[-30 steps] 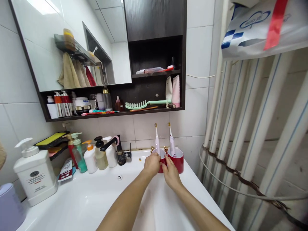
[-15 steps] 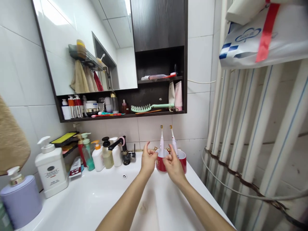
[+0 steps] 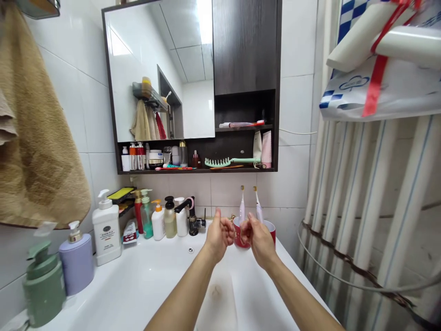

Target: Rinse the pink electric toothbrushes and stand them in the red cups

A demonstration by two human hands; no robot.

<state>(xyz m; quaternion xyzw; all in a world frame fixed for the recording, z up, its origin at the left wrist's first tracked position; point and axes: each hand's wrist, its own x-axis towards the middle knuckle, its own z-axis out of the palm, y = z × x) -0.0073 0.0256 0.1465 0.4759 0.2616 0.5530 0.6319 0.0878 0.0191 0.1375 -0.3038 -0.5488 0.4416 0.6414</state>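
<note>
My left hand (image 3: 220, 235) hovers over the sink (image 3: 144, 287), thumb up and fingers half curled, with nothing in it. Facing it across a small gap is my right hand (image 3: 261, 241), thumb raised and fingers loosely bent, also holding nothing that I can see. Behind the right hand stand two red cups with white insides: a left cup (image 3: 241, 241) and a right cup (image 3: 272, 228), both partly hidden. An electric toothbrush (image 3: 242, 209) rises upright by the left cup, and a second electric toothbrush (image 3: 258, 207) leans nearby, its lower end hidden by my hand.
A black faucet (image 3: 193, 220) and several pump bottles (image 3: 170, 218) line the sink's back. At left are a white jug (image 3: 106, 232), a purple dispenser (image 3: 77, 264) and a green dispenser (image 3: 44, 285). Above hangs a mirror cabinet (image 3: 246, 50); white pipes (image 3: 361, 184) run along the right.
The view has shifted left and up. My index fingers, which pointed up, are now curled, and both thumbs are raised. The cups and toothbrushes have stayed in place.
</note>
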